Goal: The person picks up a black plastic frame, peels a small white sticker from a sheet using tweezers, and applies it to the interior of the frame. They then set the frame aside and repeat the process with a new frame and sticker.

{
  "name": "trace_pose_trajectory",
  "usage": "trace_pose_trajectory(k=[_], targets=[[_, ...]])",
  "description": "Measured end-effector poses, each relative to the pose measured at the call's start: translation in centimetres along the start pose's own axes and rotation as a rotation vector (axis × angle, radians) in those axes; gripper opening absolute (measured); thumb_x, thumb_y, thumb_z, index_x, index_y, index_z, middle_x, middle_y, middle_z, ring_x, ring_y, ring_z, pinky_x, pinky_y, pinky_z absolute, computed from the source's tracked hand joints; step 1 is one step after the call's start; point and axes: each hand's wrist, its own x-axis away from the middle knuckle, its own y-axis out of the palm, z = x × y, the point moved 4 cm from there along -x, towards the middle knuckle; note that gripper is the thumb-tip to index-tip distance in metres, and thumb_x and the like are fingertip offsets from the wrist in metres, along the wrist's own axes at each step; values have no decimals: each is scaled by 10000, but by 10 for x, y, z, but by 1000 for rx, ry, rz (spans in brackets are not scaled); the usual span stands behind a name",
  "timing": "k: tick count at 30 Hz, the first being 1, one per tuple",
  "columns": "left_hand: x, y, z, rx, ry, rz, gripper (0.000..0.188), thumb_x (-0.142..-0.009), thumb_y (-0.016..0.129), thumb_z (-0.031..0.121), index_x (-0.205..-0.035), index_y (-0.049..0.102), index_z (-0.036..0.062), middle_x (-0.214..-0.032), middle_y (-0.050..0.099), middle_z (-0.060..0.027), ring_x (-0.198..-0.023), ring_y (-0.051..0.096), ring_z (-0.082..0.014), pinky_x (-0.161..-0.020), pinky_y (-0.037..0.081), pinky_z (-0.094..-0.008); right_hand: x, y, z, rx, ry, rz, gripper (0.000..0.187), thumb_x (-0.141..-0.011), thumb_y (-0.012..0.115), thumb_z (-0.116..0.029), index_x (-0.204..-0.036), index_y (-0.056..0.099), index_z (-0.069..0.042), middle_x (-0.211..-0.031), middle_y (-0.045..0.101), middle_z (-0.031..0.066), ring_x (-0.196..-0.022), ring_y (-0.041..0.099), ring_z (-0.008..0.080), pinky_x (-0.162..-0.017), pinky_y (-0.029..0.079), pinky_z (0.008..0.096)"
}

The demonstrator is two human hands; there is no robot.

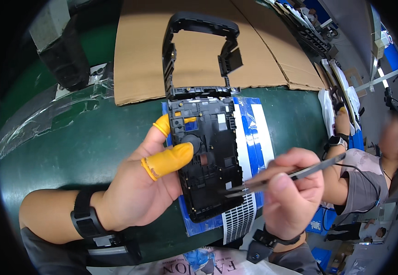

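Note:
My left hand (137,190), with yellow finger cots (169,160) on the thumb and a finger, grips a black plastic device housing (212,160) by its left edge. The housing has a flat lower panel with small brass-coloured inserts and an open frame (167,55) at its upper end. In my right hand (293,199) is a pair of grey tweezers (316,167), pinched between thumb and fingers. Their tips reach over the lower part of the panel, near a small white square (228,185). Whether they hold anything or touch the panel cannot be made out.
Blue-and-white packs (256,133) and a white sheet with rows of black pieces (239,222) lie under the housing on the green table (70,160). Cardboard (139,55) covers the far side. A grey post (61,50) stands far left; a co-worker (359,169) sits at right.

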Motion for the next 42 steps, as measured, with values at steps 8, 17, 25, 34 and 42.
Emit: trace_pose_trajectory(k=[8, 17, 25, 34, 42], targets=[[-1, -2, -4, 65, -33, -61, 443, -817, 445, 82, -1231, 291, 110, -1154, 422, -68, -1013, 455, -181, -870, 382, -363, -14, 9, 30, 84, -79, 149, 129, -779, 527, -27, -883, 458, 9, -596, 488, 45, -484, 441, 74, -508, 412, 202], [-5, -6, -7, 85, -16, -33, 436, -816, 440, 65, -1226, 302, 115, -1160, 421, -73, -1024, 454, -181, -874, 379, -357, -18, 7, 35, 125, -61, 151, 158, -772, 540, -26, -903, 462, 16, -608, 495, 43, -483, 435, 72, -542, 446, 219], [-1, -3, -6, 91, -12, -55, 443, -818, 432, 52, -1235, 297, 120, -1163, 420, -69, -1017, 455, -178, -875, 375, -351, -16, 11, 32, 121, -64, 144, 162, -768, 542, -19, -906, 468, 21, -597, 494, 37, -477, 419, 67, -564, 468, 253], [-1, -4, -5, 73, 7, -55, 450, -819, 426, 48, -1241, 290, 123, -1172, 414, -72, -1035, 442, -183, -888, 364, -354, -18, 13, 33, 128, -82, 140, 162, -766, 544, -19, -906, 473, 22, -607, 504, 41, -471, 405, 63, -571, 470, 253], [-2, -4, -4, 82, -12, -92, 449, -807, 441, 52, -1230, 304, 119, -1155, 432, -69, -1004, 463, -173, -860, 387, -341, -15, -3, 24, 46, -164, 231, 157, -770, 530, -27, -911, 479, 20, -582, 488, 46, -466, 410, 75, -470, 366, 215]])
